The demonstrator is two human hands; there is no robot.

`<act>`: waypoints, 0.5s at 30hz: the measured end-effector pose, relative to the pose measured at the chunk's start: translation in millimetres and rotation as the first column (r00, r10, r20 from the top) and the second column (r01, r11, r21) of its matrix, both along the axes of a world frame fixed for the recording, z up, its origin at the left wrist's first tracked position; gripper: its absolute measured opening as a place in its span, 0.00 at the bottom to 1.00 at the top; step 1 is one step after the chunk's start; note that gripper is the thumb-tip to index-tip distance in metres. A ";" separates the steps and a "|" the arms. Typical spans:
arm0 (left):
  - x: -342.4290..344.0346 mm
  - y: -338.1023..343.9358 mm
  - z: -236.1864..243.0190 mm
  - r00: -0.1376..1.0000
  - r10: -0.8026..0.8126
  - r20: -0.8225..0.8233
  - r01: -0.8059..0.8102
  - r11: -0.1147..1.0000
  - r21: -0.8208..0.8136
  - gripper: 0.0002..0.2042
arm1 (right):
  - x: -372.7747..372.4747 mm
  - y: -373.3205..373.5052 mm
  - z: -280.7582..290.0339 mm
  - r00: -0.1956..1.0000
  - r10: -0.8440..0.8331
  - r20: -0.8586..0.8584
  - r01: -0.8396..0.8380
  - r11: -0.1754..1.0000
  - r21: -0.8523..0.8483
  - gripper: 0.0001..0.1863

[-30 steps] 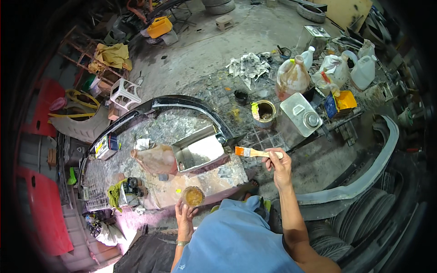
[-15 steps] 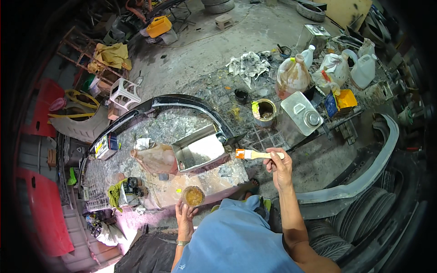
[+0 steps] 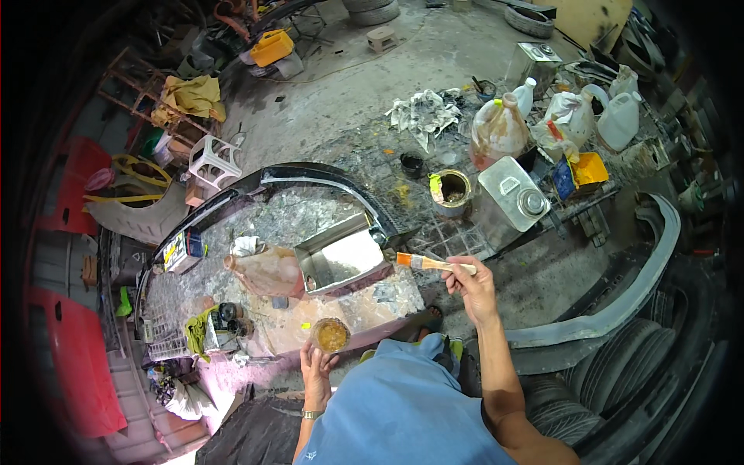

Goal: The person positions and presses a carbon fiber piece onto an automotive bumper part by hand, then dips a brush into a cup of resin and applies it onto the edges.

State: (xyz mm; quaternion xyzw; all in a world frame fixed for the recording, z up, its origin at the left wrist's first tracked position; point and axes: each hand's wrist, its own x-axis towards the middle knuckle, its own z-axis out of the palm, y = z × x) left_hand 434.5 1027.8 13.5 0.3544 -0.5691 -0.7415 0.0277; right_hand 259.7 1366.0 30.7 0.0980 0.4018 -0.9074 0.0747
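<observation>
My right hand (image 3: 474, 288) is closed around the pale wooden handle of a paintbrush (image 3: 447, 266). The brush lies almost level, its orange-coated bristles pointing left, near the right end of an open metal tin (image 3: 313, 277). Lower and to the left, my left hand (image 3: 316, 367) grips a small round cup (image 3: 332, 335) of amber liquid, with the fingers around its near side. Cup and brush are well apart. Behind the cup, the rectangular tin rests on the stained worktable (image 3: 283, 329), beside a dirty plastic jug (image 3: 269, 270) lying on its side.
A curved black bumper (image 3: 318, 172) arches across the table. To the right stand an opened paint can (image 3: 449, 192), a closed metal canister (image 3: 513, 194) and several plastic jugs (image 3: 496, 128). Another bumper (image 3: 612, 310) and stacked tyres (image 3: 620, 356) flank my right arm.
The paintbrush has shifted slightly left and turned in my right fingers, showing its ferrule and another side of the bristles. My left hand and the cup have hardly moved.
</observation>
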 end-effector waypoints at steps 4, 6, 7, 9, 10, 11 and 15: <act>-0.3 0.7 0.2 1.000 -0.014 -0.010 0.014 1.000 -0.004 0.29 | -6.0 -3.6 -37.4 0.997 0.033 -0.075 -0.003 0.931 0.366 0.07; -0.5 1.6 4.5 1.000 -0.003 -0.006 0.004 0.998 0.061 0.28 | -11.2 -7.0 -48.2 0.947 0.122 -0.296 0.151 0.645 0.749 0.07; -0.2 1.8 5.0 1.000 -0.009 -0.005 0.010 0.998 0.058 0.28 | -12.9 -8.8 -49.0 0.953 0.155 -0.260 0.116 0.608 0.785 0.09; 1.6 2.4 5.4 1.000 0.012 0.007 -0.012 0.999 0.050 0.28 | -18.5 -15.1 -56.2 0.947 0.170 -0.272 0.129 0.576 0.807 0.09; 2.4 2.0 5.0 1.000 0.004 0.008 -0.005 0.999 0.046 0.28 | -20.9 -17.6 -58.7 0.940 0.193 -0.283 0.138 0.541 0.829 0.09; 3.0 1.3 4.2 1.000 0.002 0.004 -0.002 0.999 0.049 0.28 | -22.2 -18.3 -60.6 0.941 0.210 -0.264 0.114 0.536 0.836 0.10; 6.7 1.1 3.8 1.000 -0.007 0.014 0.006 1.000 0.028 0.29 | -27.7 -27.5 -70.6 0.932 0.187 -0.311 0.174 0.523 0.834 0.10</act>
